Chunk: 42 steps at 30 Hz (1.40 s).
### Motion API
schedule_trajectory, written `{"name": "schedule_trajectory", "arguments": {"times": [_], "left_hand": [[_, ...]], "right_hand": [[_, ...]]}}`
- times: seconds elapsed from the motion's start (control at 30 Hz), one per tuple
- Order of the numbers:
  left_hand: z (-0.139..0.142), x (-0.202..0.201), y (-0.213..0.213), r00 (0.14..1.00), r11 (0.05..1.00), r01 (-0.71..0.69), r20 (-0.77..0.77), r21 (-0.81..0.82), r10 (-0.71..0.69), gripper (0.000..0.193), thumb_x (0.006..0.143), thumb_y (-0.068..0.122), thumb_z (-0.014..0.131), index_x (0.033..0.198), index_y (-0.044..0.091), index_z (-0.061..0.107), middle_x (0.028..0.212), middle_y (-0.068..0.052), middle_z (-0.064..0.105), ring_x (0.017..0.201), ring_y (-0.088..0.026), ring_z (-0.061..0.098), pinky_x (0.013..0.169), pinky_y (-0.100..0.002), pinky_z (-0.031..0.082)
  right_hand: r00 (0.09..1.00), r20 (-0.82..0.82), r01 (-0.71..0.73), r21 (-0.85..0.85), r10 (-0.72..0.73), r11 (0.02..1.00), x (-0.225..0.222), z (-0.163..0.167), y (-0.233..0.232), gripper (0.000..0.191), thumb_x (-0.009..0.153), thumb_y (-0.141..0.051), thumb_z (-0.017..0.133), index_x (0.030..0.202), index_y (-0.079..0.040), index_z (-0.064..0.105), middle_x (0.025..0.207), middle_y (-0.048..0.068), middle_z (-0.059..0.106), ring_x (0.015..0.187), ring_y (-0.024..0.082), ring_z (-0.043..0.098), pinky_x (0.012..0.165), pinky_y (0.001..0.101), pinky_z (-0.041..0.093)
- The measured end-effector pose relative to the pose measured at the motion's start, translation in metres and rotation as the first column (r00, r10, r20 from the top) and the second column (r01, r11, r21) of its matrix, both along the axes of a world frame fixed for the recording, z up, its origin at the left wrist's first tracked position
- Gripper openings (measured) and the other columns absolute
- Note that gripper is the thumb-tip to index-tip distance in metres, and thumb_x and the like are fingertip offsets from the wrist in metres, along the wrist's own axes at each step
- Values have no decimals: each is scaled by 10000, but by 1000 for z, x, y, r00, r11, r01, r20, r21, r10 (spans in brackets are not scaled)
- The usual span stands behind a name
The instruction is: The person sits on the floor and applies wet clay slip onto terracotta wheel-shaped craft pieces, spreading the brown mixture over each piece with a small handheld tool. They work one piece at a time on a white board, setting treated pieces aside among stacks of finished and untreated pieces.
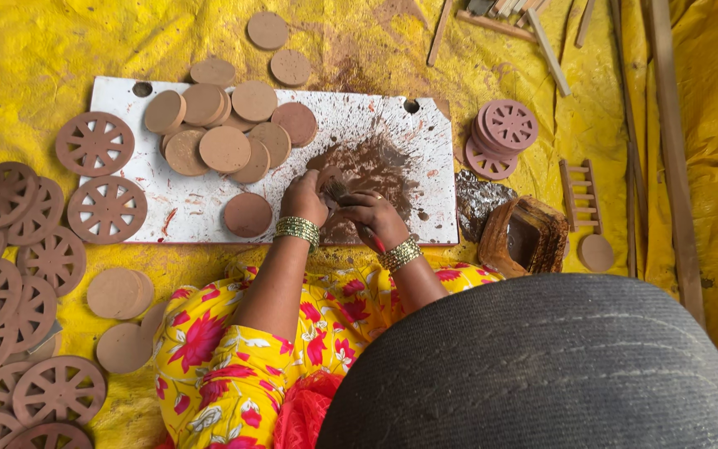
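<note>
Small clay piece (pixel 331 185) sits over the wet brown patch on the white board (pixel 209 212), mostly hidden btwn my fingers, shape hard to tell. Left hand (pixel 303 198) curled, grip pinching it; right hand (pixel 373 214) bent inward w/ a thin tool, tip hidden. Clay discs (pixel 224 133) lie beyond.

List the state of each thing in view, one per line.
Left hand: pressing a small clay piece on the board.
Right hand: fingers bent around the same piece.
White flat board: smeared with brown clay.
Plain round clay discs: heaped, uncut.
Spoked clay wheels: cut, lying flat.
Pink spoked wheels: stacked.
Brown clay bowl: upright, wet inside.
</note>
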<state>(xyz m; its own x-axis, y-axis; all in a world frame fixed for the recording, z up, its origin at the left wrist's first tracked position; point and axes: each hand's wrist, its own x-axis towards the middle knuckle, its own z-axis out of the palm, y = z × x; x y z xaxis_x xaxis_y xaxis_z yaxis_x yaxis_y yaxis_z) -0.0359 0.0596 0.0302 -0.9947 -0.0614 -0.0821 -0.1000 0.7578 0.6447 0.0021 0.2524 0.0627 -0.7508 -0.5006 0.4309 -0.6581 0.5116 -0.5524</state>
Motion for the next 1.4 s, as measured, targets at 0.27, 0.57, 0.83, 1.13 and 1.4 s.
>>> {"name": "schedule_trajectory", "arguments": {"times": [0.27,0.57,0.83,1.13,1.4], "left_hand": [[-9,-2,-1,984,995,100,-146,-2,-99,473,821,24,712,1287,59,642,1222,-245,661,1119,-418,648,958,-471,532],[33,5,6,997,1000,-12,79,-5,12,477,879,14,690,1334,86,564,1150,-228,662,1053,-404,673,870,-478,554],[1,3,8,981,1000,16,-195,20,-12,423,811,72,778,1223,94,685,1179,-158,712,1046,-356,700,895,-455,560],[-5,-3,-7,960,990,-57,-264,126,89,412,797,64,780,1201,105,708,1077,-174,736,984,-375,701,846,-468,557],[-4,-6,-13,966,988,-59,-241,141,92,302,807,112,802,1101,132,734,994,-138,756,924,-358,736,810,-455,575]], "right_hand": [[998,-9,66,-36,-66,997,-4,-14,-7,252,842,10,706,1045,-129,761,1246,74,735,1196,316,665,975,412,566],[982,177,66,28,-70,997,0,-1,11,236,891,-23,665,1045,-151,790,1224,56,746,1153,268,709,953,390,591],[989,21,146,-27,-145,989,-7,-20,1,268,869,-27,686,1099,-120,785,1263,101,728,1209,320,664,993,412,565],[913,129,385,42,-388,922,-12,-52,20,370,729,-1,726,1092,-69,746,1248,178,698,1094,328,692,937,374,570],[968,251,-15,74,-4,997,2,-69,-14,158,858,-88,773,1015,-74,769,1180,179,726,1057,348,698,938,397,553]]}}
